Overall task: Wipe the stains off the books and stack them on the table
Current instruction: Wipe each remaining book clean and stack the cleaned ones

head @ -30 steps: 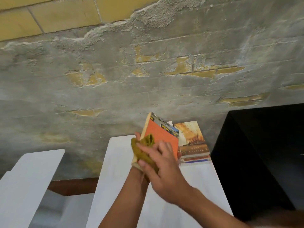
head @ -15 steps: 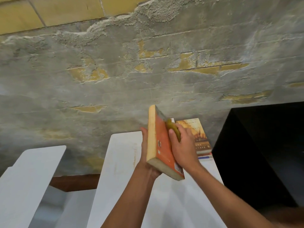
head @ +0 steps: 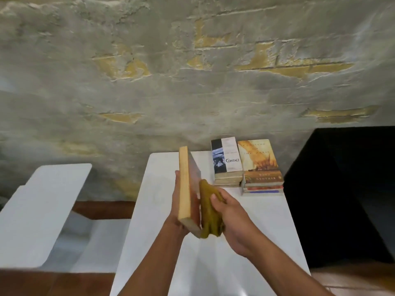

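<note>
Our left hand [head: 178, 201] grips the book [head: 185, 185] upright above the desk [head: 158, 189]. Our right hand [head: 229, 212], clutching the cloth [head: 208, 207], has slid down its cover since a moment ago; wiping continues, stacking awaits.

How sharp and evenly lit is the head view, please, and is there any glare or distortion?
Head view: fairly sharp at the Contact book, softer on the cloth; mild glare on the near table; right corner falls into black shadow; wide-angle bending at the edges.
</note>
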The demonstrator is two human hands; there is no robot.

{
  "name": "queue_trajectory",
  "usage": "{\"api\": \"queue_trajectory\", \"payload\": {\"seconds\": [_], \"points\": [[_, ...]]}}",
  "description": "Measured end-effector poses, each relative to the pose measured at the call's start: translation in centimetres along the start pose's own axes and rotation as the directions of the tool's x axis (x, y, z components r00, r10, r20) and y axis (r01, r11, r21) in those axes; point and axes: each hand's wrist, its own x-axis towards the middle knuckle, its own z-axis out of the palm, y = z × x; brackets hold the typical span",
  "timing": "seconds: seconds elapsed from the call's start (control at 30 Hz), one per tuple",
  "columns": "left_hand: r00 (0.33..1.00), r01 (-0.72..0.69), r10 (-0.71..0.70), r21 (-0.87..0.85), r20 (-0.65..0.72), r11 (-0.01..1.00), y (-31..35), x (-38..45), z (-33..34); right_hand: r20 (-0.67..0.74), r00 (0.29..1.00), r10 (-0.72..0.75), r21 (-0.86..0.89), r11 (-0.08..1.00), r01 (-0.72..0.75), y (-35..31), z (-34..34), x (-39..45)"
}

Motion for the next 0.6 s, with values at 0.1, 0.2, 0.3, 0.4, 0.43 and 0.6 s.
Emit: {"api": "queue_trajectory", "payload": {"seconds": [0.1, 0.2, 0.3, 0.4, 0.43, 0.6], "points": [[0.992, -0.006, 0.032, 0.208, -0.121, 0.978, 0.2, -0.4, -3.1, 0.085, 0.978, 0.192, 0.193, 0.96, -0.205, 1.8, 1.3, 1.9], [0.966, -0.07, 0.16, 0.386, -0.205, 0.92, 0.5, -0.9, -6.8, 0.232, 0.918, 0.323, 0.347, 0.854, -0.388, 3.5, 2.8, 3.8], [0.927, -0.05, 0.17, 0.34, -0.335, 0.939, 1.5, -1.2, -10.3, 0.342, 0.883, 0.321, 0.362, 0.822, -0.439, 4.6, 5.2, 5.4], [0.889, -0.031, 0.178, 0.333, -0.423, 0.942, 2.4, -1.1, -12.2, 0.339, 0.898, 0.282, 0.359, 0.843, -0.4, 4.7, 7.0, 6.5], [0.881, -0.018, 0.176, 0.339, -0.44, 0.941, 2.7, -0.8, -12.5, 0.318, 0.908, 0.274, 0.359, 0.851, -0.383, 4.4, 7.2, 6.8], [0.894, -0.026, 0.146, 0.276, -0.424, 0.961, 4.6, 1.9, -11.5, 0.205, 0.957, 0.208, 0.36, 0.893, -0.271, 2.0, 5.6, 7.2]]}}
